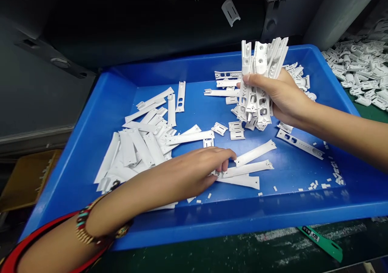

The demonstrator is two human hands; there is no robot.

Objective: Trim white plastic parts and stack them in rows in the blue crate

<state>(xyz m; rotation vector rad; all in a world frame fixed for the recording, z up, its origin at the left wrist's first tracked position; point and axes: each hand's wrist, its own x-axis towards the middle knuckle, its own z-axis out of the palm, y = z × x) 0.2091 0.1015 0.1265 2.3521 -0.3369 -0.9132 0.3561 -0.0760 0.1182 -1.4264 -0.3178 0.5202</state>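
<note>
**A:** What does the right hand (279, 95) have?

**B:** It's clenched around a bundle (254, 79) of white plastic parts, long perforated pieces standing roughly upright. The fingers wrap the front and the bundle sticks out above and below the grip, over the right half of a blue tray (230, 224).

**A:** And the left hand (194, 170)?

**B:** It's low in the tray, fingers curled down among three white strips (247, 175) that lie fanned out near the middle. The fingertips (228, 155) touch the strips, but I can't tell whether they're actually gripping one.

**A:** What's around them?

**B:** A loose pile (136, 151) of similar flat pieces lies left of that hand, and a few small clips (219, 128) sit just below the bundle. A perforated bar (300, 143) lies to the right, near a scatter of tiny white bits (333, 176).

**A:** Anything outside the tray?

**B:** A much bigger heap (360, 70) of white parts sits on the green bench beyond the far right corner, and a green tag (321, 242) lies on the bench in front of the tray. A beaded bracelet (83, 220) circles the left wrist.
</note>
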